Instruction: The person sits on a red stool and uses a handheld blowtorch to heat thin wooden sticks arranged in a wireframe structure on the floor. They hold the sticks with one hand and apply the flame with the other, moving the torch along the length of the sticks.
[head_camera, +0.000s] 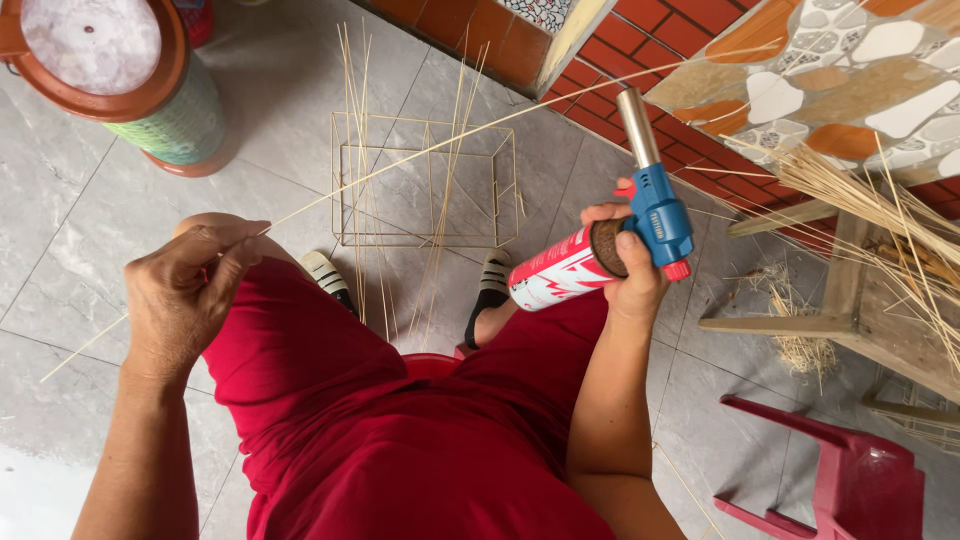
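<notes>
Grey floor tiles (90, 230) lay under everything in the head view, and on them stood a box frame of thin sticks (425, 180) between the person's sandalled feet, with loose sticks leaning up through it. A round stool with a brown rim (120, 70) stood at the upper left. To the right, a rough wooden bench (860, 300) carried a bundle of pale splints (880, 210), and a red plastic chair (850, 480) sat below it. A brick wall with a patterned stone top (850, 70) closed the far side. The person's lap, in red cloth, hid the floor nearest them.

A long thin bamboo strip (420, 155) ran on a slant from low at the left, through the left hand, up to the right across the frame and towards the torch tip. The gas torch (620, 225) lay tilted, its red and white can pointing down-left and its metal nozzle up and slightly left, away from the body.

The left hand (190, 295) was nearly closed, pinching the strip between thumb and fingertips. The right hand (625, 265) was wrapped round the torch where the blue head meets the can, thumb on the can's neck.
</notes>
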